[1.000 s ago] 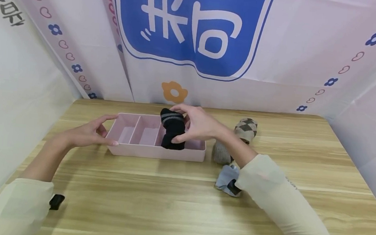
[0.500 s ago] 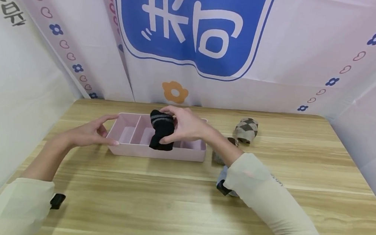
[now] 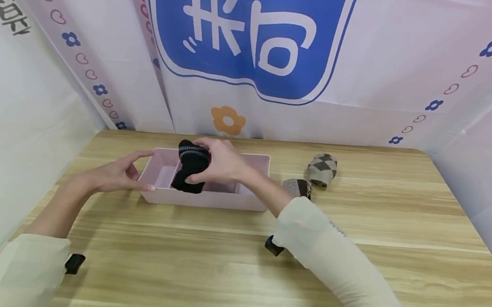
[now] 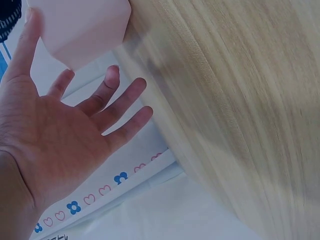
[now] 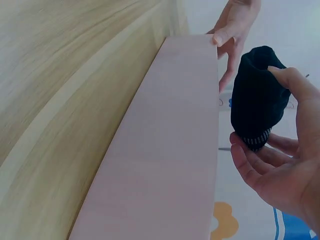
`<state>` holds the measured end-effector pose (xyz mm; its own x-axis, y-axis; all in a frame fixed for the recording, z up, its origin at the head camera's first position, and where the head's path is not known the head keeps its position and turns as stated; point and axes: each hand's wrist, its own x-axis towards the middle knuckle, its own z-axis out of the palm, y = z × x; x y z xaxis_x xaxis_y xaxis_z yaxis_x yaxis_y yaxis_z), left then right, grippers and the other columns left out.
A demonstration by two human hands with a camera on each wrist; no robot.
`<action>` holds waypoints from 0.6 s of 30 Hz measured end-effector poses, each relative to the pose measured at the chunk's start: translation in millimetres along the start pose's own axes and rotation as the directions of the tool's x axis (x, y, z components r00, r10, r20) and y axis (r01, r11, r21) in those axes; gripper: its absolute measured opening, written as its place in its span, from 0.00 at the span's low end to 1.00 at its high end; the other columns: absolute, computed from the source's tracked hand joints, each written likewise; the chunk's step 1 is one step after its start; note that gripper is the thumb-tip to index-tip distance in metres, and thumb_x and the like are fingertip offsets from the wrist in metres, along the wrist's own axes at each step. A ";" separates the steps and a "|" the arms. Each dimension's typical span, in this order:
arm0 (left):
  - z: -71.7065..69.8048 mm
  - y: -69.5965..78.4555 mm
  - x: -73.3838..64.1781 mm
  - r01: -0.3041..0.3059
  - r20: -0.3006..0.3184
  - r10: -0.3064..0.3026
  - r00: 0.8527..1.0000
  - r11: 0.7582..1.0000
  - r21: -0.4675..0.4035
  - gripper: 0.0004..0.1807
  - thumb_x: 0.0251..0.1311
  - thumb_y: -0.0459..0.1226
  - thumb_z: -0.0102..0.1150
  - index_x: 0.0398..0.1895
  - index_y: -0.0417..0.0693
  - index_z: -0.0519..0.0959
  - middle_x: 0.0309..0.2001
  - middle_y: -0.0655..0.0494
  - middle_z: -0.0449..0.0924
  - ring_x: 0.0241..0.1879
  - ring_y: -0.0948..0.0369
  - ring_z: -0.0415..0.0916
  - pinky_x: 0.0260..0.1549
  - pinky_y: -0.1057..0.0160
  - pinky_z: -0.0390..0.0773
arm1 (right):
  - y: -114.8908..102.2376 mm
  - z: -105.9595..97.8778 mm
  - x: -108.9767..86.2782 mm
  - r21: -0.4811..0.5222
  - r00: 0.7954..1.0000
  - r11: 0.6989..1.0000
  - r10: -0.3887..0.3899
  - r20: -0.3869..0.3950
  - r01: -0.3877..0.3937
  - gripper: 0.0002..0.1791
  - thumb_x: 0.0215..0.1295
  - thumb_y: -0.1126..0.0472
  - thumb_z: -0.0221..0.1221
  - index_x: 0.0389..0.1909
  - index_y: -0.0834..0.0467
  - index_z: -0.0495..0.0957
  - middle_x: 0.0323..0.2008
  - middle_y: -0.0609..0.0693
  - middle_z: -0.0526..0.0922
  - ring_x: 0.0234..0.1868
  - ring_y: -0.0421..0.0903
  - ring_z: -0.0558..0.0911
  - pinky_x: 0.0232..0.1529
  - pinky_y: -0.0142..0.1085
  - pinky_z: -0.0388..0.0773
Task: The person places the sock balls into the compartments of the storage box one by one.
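A pair of black rolled-up socks (image 3: 192,163) with grey stripes near one end is held above the pink divided box (image 3: 207,199). My right hand (image 3: 223,162) grips it between thumb and fingers, as the right wrist view shows, with the socks (image 5: 257,95) over the box's rim. My left hand (image 3: 114,173) spans the left end of the box, thumb at the front corner and a finger at the back corner. In the left wrist view, the other fingers of that hand (image 4: 65,125) stand spread away from the box.
To the right of the box lie a grey-brown rolled sock (image 3: 293,188) and a checkered brown-beige sock (image 3: 322,170). The right sleeve (image 3: 321,243) crosses the wooden table (image 3: 174,269). Behind stands a printed white cloth (image 3: 368,62).
My right hand has carried the black socks leftward along the box, from its middle to near its left divider. The left hand stays at the box's end. A light-blue sock is now hidden by the sleeve.
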<state>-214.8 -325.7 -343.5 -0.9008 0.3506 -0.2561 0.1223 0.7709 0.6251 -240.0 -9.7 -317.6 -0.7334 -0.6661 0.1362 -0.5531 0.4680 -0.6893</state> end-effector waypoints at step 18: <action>-0.1 2.5 -2.9 0.024 0.026 -0.023 0.999 0.999 -0.030 0.57 0.62 0.43 0.73 0.84 0.45 0.44 0.33 0.51 0.73 0.33 0.57 0.70 0.35 0.60 0.71 | -15.2 33.9 33.2 -0.046 0.996 0.998 0.027 -0.083 -0.031 0.43 0.54 0.50 0.78 0.68 0.62 0.74 0.59 0.53 0.82 0.57 0.45 0.78 0.55 0.29 0.73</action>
<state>-212.0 -324.9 -341.1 -0.8924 0.3462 -0.2894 0.0883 0.7629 0.6405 -242.5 -58.6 -326.8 -0.7784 -0.6027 0.1756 -0.5476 0.5152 -0.6594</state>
